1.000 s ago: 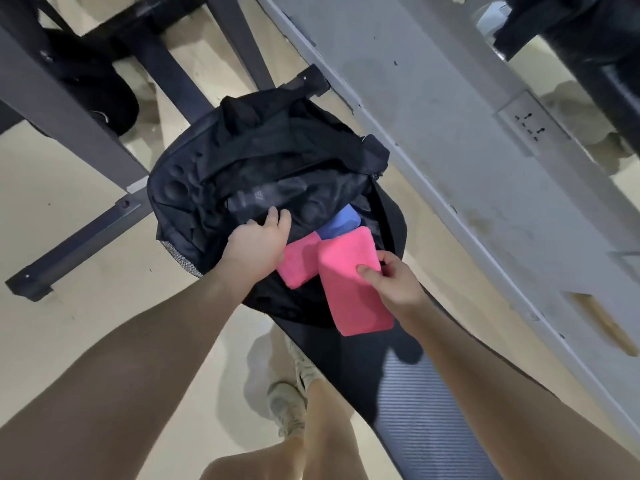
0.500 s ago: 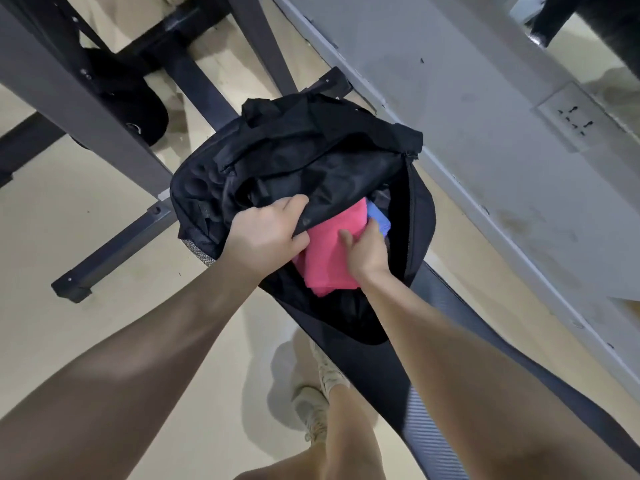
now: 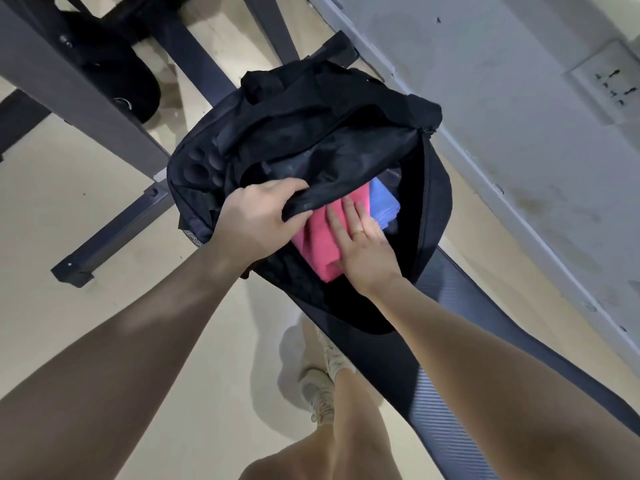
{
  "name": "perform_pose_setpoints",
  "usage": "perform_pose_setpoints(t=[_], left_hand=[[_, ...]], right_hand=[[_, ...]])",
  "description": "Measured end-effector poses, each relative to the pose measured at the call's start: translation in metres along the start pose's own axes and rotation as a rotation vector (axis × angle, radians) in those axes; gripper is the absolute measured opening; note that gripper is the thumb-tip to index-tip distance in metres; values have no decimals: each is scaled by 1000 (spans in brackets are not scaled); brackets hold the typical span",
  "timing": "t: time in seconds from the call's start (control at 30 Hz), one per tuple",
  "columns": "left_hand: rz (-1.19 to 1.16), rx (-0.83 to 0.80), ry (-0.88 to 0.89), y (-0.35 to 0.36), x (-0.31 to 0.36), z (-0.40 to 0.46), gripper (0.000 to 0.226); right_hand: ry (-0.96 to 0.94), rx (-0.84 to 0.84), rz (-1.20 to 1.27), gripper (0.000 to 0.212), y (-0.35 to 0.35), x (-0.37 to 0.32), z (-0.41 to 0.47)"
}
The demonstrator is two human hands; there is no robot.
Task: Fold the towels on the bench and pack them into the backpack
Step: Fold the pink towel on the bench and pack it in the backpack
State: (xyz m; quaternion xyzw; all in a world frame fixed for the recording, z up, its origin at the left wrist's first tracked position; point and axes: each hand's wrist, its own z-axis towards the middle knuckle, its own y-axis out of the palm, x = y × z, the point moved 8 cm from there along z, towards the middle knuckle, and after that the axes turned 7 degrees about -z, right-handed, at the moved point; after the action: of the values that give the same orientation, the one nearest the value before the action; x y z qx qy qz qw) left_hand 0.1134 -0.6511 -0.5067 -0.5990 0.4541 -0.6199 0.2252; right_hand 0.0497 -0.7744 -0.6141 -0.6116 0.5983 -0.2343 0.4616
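A black backpack (image 3: 311, 133) lies open on the dark bench (image 3: 398, 358). My left hand (image 3: 258, 220) grips the edge of its black flap and holds the opening apart. Inside lie folded pink towels (image 3: 320, 244) with a folded blue towel (image 3: 382, 202) beside them to the right. My right hand (image 3: 363, 244) lies flat on the pink towels with straight fingers, pressing them into the bag. A ring shows on one finger.
A grey wall (image 3: 519, 116) with a socket plate (image 3: 609, 88) runs along the right. Dark metal frame legs (image 3: 114, 233) and another black object (image 3: 117, 74) stand on the beige floor at the left. My leg and shoe (image 3: 320, 393) are below the bench.
The pink towel that my right hand held outside the opening has gone into the backpack. My right hand went from pinching it to lying flat on it. My left hand now grips the flap.
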Motion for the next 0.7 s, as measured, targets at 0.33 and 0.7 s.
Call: perform_pose_setpoints(t=[0.33, 0.7], left_hand=[[22, -108, -56, 14, -8, -5, 43], [-114, -201, -187, -35, 34, -36, 39]], right_hand=[[-100, 21, 40, 85, -19, 5, -12], [-103, 128, -2, 69, -150, -7, -91]])
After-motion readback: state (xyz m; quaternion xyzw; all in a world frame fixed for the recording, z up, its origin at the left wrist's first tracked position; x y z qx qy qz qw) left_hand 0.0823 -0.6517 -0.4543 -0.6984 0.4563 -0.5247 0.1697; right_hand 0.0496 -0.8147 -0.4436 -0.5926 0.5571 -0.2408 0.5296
